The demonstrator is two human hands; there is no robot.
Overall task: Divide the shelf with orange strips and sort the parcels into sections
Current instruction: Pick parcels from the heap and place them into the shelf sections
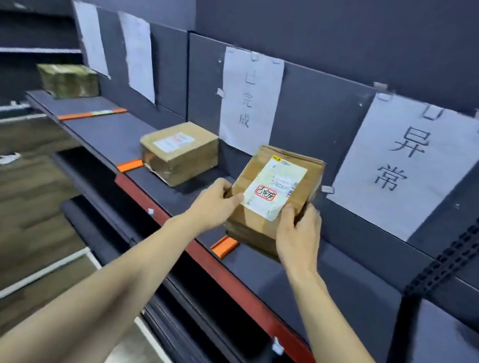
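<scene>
I see a dark grey metal shelf (110,134) with a red front edge running across a dim room with wood-patterned flooring below it; the held parcel (272,198) is my landmark. It stands tilted on the shelf in front of the grey back panel, a brown cardboard box wrapped in glossy tape with a white shipping label facing me, handwriting on it ringed in red. My left hand (213,205) grips its left edge, thumb curled onto the label's corner; my right hand (298,234) grips its right lower side, fingers curled around the edge. Just below the parcel's lower left corner an orange strip (225,246) pokes out at the shelf front. To the parcel's left sits a second taped cardboard box (179,152) lying flat, partly covering another orange strip (129,164). Farther left lies a third strip (91,114), and beyond it a blurred box (69,79). Behind the parcel, up and left, hangs a white paper sign (249,100) with faint characters; to the parcel's right hangs a larger sign (411,164) with bold ones, taped on. A black perforated upright (468,236) crosses the shelf far right.
</scene>
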